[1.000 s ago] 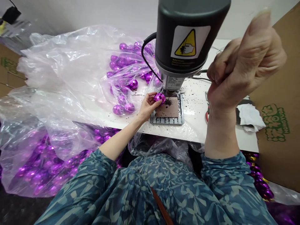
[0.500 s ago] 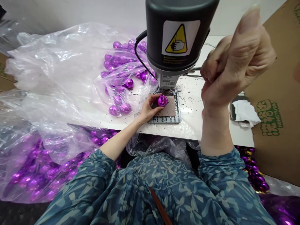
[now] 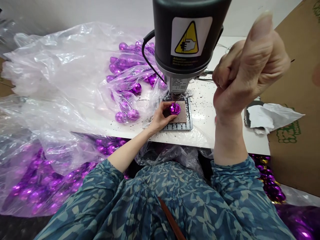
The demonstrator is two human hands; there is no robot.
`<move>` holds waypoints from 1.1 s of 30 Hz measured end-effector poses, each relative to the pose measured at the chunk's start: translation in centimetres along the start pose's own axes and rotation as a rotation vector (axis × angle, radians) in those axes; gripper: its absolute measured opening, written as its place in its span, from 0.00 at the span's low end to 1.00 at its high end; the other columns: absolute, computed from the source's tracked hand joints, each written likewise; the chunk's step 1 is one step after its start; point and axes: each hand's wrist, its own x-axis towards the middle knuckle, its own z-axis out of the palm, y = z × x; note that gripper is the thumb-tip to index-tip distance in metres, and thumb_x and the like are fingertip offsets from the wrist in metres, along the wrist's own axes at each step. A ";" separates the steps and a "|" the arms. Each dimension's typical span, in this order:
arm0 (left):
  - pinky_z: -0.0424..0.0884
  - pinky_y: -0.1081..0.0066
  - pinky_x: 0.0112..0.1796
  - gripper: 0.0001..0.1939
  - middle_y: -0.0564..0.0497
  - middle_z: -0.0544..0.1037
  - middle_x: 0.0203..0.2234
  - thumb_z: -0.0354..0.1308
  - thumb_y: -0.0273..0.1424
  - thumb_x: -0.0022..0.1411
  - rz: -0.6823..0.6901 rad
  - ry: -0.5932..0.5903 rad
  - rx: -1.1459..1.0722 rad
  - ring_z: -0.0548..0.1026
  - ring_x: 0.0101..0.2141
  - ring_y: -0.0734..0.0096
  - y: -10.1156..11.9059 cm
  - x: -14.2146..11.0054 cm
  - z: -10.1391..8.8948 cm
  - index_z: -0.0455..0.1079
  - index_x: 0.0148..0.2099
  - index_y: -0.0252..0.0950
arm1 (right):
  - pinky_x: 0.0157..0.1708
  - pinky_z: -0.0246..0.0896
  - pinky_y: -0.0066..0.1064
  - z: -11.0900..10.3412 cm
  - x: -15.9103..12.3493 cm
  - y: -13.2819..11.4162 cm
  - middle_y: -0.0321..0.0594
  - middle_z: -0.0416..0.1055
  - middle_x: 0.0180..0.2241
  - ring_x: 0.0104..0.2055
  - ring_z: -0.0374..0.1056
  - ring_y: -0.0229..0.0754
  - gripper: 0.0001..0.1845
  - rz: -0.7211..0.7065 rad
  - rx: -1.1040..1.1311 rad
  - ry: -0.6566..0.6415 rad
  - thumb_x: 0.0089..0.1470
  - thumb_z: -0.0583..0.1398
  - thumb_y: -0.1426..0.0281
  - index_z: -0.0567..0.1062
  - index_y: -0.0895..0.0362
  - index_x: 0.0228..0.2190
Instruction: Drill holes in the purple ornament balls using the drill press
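The left hand [image 3: 160,117] pinches 1 faceted purple ball [image 3: 175,109] between thumb and fingers, directly below the spindle of the upright machine [image 3: 190,65]. The ball sits over the brown board [image 3: 182,117], which lies on the slotted metal base [image 3: 189,117], presumably to cushion it. This side grip probably stops the round ball rolling while leaving its top uncovered; whether anything touches that top is too small to tell. The right hand [image 3: 252,70] is raised, fingers curled tight beside a thin rod [image 3: 209,72]; I cannot tell whether they clasp it. More purple balls [image 3: 133,115] lie under clear plastic [image 3: 62,66] on the bench [image 3: 202,115], within easy left-hand reach.
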 end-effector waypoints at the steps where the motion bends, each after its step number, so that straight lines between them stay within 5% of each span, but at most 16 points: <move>1: 0.72 0.51 0.60 0.33 0.39 0.75 0.58 0.74 0.47 0.57 0.002 0.000 0.004 0.76 0.58 0.53 0.0 0.0 0.0 0.66 0.56 0.39 | 0.17 0.36 0.23 0.0 0.0 -0.1 0.29 0.47 0.15 0.15 0.48 0.22 0.13 0.001 0.003 0.007 0.61 0.61 0.55 0.84 0.46 0.34; 6: 0.71 0.51 0.61 0.33 0.38 0.75 0.58 0.73 0.46 0.57 0.027 0.002 0.014 0.75 0.59 0.53 -0.3 -0.1 0.0 0.65 0.57 0.38 | 0.20 0.38 0.24 0.2 -0.8 -1.1 0.28 0.39 0.13 0.15 0.47 0.23 0.32 0.061 -0.134 0.064 0.60 0.59 0.51 0.65 0.60 0.15; 14: 0.70 0.49 0.62 0.30 0.40 0.75 0.58 0.73 0.44 0.58 0.051 0.001 0.010 0.74 0.60 0.53 -0.6 -0.1 0.0 0.65 0.56 0.40 | 0.17 0.37 0.26 -0.2 -2.2 -0.8 0.30 0.36 0.13 0.14 0.43 0.25 0.34 -0.012 -0.101 0.090 0.64 0.60 0.63 0.50 0.60 0.14; 21: 0.69 0.48 0.63 0.29 0.41 0.76 0.57 0.74 0.43 0.58 0.059 0.014 0.005 0.74 0.61 0.52 -0.6 0.0 0.0 0.66 0.55 0.41 | 0.12 0.35 0.28 -1.0 -3.6 0.5 0.29 0.33 0.12 0.11 0.39 0.28 0.31 -0.156 -0.060 0.082 0.63 0.58 0.68 0.48 0.57 0.14; 29: 0.70 0.48 0.61 0.30 0.39 0.76 0.57 0.74 0.45 0.57 0.059 0.020 0.022 0.75 0.60 0.52 -0.4 0.0 0.0 0.65 0.54 0.40 | 0.09 0.34 0.28 -2.3 -5.4 2.6 0.26 0.45 0.07 0.08 0.39 0.29 0.30 -0.336 0.052 -0.017 0.61 0.55 0.73 0.47 0.57 0.13; 33: 0.71 0.49 0.61 0.30 0.40 0.76 0.56 0.74 0.47 0.57 0.029 0.017 0.061 0.76 0.59 0.52 0.0 0.2 0.0 0.66 0.53 0.40 | 0.12 0.33 0.27 -1.0 -3.8 1.2 0.28 0.47 0.09 0.10 0.43 0.26 0.32 -0.208 -0.015 0.079 0.62 0.59 0.70 0.50 0.59 0.13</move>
